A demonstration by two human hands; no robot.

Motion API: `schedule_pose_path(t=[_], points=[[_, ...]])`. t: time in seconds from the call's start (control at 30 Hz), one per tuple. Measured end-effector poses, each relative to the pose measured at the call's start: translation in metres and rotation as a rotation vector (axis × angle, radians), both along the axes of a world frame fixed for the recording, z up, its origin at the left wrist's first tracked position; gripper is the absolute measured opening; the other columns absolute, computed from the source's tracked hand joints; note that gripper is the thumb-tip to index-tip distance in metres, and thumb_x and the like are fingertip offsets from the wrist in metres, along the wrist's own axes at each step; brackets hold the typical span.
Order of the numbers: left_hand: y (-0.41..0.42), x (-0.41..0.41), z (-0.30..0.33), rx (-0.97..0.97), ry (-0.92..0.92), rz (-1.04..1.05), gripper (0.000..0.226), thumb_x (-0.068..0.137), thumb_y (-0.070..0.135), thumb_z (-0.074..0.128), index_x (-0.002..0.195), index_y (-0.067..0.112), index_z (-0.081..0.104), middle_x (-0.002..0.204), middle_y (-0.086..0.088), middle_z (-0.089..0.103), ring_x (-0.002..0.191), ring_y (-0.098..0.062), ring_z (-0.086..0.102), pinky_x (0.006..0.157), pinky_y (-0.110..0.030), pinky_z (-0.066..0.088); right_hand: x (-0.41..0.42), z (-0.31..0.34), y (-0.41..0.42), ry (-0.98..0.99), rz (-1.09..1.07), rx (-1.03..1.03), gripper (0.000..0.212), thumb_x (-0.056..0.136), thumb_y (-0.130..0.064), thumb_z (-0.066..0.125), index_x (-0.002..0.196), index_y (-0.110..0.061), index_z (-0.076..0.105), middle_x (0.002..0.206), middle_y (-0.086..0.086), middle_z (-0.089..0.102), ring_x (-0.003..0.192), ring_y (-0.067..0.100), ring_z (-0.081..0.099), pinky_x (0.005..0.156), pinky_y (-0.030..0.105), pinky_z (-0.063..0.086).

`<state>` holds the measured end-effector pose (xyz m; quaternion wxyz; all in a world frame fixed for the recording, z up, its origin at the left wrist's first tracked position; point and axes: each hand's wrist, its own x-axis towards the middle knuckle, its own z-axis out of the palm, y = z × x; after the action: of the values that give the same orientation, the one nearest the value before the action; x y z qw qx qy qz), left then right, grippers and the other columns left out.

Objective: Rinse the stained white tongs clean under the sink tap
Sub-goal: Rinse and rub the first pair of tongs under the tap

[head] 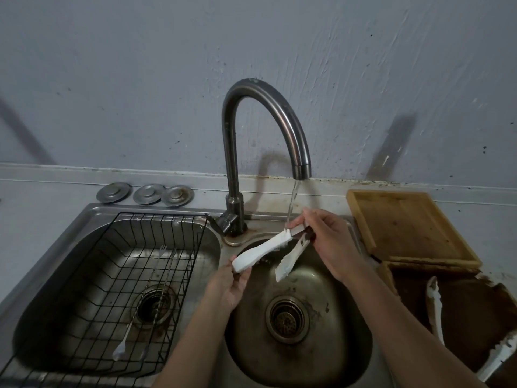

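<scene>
We see the double steel sink point(84, 217), its gooseneck tap point(268, 119) running. Over the right basin, our right hand point(327, 242) pinches the white tongs point(268, 249) at the hinge; our left hand point(232, 284) grips one tip.

We face a scuffed, speckled grey wall point(140, 79) in dim light, its grimy ledge point(84, 175) running along the back edge of the grey countertop point(42, 208), with a wooden cutting board point(411, 225) lying at the right end.
</scene>
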<state>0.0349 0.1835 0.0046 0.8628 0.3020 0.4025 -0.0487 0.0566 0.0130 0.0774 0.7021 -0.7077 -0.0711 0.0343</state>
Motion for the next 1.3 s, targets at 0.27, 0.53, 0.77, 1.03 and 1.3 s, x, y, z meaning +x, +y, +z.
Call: schedule_pose_path(t=[0.27, 0.53, 0.77, 1.03, 1.3], points=[[0.006, 0.001, 0.004, -0.036, -0.041, 0.012, 0.04, 0.1, 0.001, 0.027, 0.138, 0.002, 0.039, 0.084, -0.014, 0.052, 0.072, -0.021, 0.052, 0.041, -0.021, 0.052, 0.004, 0.004, 0.005, -0.035, -0.051, -0.057, 0.038, 0.094, -0.016, 0.048, 0.063, -0.018, 0.068, 0.074, 0.003, 0.071, 0.082, 0.026, 0.063, 0.081, 0.041, 0.05], [0.007, -0.007, 0.0, -0.064, -0.138, 0.028, 0.037, 0.101, 0.007, 0.029, 0.134, 0.004, 0.045, 0.099, -0.016, 0.058, 0.084, -0.021, 0.058, 0.052, -0.023, 0.057, 0.014, 0.016, -0.004, -0.116, 0.221, -1.021, 0.027, 0.089, -0.036, 0.056, 0.099, -0.015, 0.072, 0.084, 0.001, 0.073, 0.068, 0.015, 0.066, 0.063, 0.023, 0.053], [0.011, -0.007, 0.009, 0.105, -0.411, -0.105, 0.026, 0.097, 0.0, 0.035, 0.107, 0.009, 0.057, 0.097, -0.009, 0.064, 0.091, -0.02, 0.061, 0.063, -0.022, 0.06, 0.006, -0.005, -0.017, 0.029, 0.432, -1.287, 0.069, 0.09, -0.058, 0.038, 0.145, -0.019, 0.025, 0.147, 0.008, 0.039, 0.126, 0.024, 0.047, 0.101, 0.039, 0.041], [0.01, 0.002, 0.023, 0.449, -0.576, -0.171, 0.029, 0.086, -0.012, 0.05, 0.098, 0.01, 0.065, 0.075, 0.003, 0.076, 0.075, -0.006, 0.072, 0.074, -0.019, 0.057, -0.021, -0.027, -0.023, -0.326, 0.026, -1.102, 0.053, 0.084, -0.052, 0.056, 0.129, -0.025, 0.049, 0.114, -0.006, 0.064, 0.099, 0.01, 0.061, 0.082, 0.028, 0.05], [-0.021, 0.008, 0.021, 0.187, -0.439, 0.017, 0.041, 0.079, -0.008, 0.065, 0.115, 0.004, 0.049, 0.088, -0.014, 0.071, 0.072, -0.017, 0.072, 0.067, -0.027, 0.061, -0.026, -0.048, -0.034, -0.495, -0.075, -1.195, 0.057, 0.085, -0.059, 0.032, 0.119, -0.021, 0.058, 0.096, -0.003, 0.072, 0.076, 0.012, 0.069, 0.057, 0.029, 0.057]])
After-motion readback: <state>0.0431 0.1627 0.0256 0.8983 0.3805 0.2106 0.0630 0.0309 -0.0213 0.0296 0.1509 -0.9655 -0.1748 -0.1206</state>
